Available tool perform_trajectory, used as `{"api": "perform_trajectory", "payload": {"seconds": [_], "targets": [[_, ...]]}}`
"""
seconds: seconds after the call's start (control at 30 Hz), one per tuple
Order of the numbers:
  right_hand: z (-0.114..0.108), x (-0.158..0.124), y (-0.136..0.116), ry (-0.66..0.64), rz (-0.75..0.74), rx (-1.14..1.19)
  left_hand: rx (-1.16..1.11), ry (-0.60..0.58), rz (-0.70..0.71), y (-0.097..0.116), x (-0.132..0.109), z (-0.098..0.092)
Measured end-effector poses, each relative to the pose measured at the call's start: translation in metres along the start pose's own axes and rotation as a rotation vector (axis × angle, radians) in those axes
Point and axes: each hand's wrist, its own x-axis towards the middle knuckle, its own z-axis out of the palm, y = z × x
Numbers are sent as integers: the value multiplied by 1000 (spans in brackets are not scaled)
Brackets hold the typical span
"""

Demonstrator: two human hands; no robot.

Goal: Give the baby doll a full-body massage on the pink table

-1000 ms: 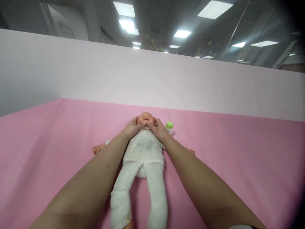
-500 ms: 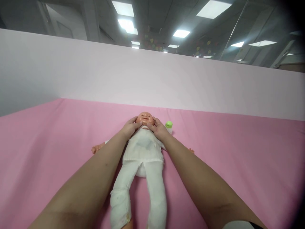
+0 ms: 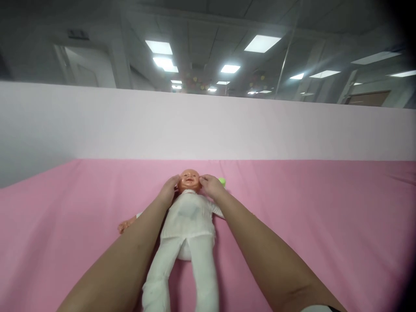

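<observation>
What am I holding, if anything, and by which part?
The baby doll, by its head: left hand on one side, right hand on the other. The grip's firmness can't be told.

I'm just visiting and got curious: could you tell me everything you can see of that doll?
The doll lies on its back on a pink cover, legs apart and running past the picture's bottom edge. Its bald, shiny head looks like hard plastic; its white body and limbs look cloth-covered, with a greyish patch on the chest. Its arms spread sideways, partly hidden. The person's left hand and right hand appear to touch opposite sides of its head.
</observation>
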Motion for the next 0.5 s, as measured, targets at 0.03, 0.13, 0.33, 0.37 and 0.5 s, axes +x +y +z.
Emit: {"api": "perform_trajectory", "payload": {"seconds": [0.03, 0.13, 0.33, 0.37, 0.5], "targets": [[-6, 0, -8, 10, -22, -45, 64, 33, 74, 1, 1, -3], [-30, -3, -32, 31, -102, -153, 185, 132, 216, 13, 0, -8], [-84, -12, -59, 54, -136, -426, 244, 147, 286, 63, -30, 14], [-89, -12, -60, 41, -114, -471, 153, 99, 202, 72, -37, 22], [-94, -9, -64, -83, -19, -614, -131, -209, -235, 89, -58, 66]]}}
